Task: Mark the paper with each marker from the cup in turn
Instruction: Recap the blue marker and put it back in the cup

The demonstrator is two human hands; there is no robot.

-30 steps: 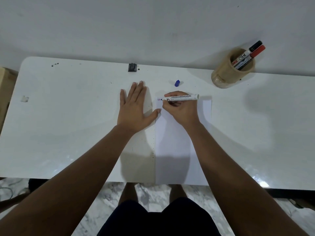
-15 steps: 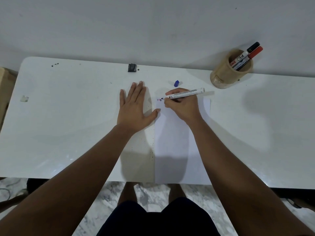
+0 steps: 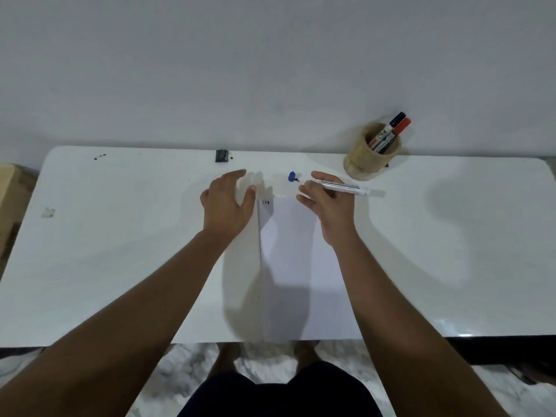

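A white sheet of paper [image 3: 296, 266] lies on the table in front of me, with three short marks [image 3: 266, 202] at its top left corner. My right hand [image 3: 326, 203] holds an uncapped white marker [image 3: 346, 186] above the paper's far edge, its tip pointing left at the blue cap [image 3: 291, 176] on the table. My left hand [image 3: 227, 203] hovers raised just left of the paper, fingers apart and curled, holding nothing. A tan wooden cup [image 3: 368, 159] at the back right holds a black-capped marker [image 3: 391, 125] and a red-capped marker [image 3: 398, 130].
The white table [image 3: 120, 236] runs against a grey wall. A small dark object [image 3: 221, 155] sits near its far edge, a scrap of tape [image 3: 48, 212] at the left. A cardboard box [image 3: 12, 194] stands beyond the left end. My legs show below the near edge.
My right hand lifted the marker off the paper and moved its tip up toward the blue cap. My left hand rose from lying flat on the table and curled.
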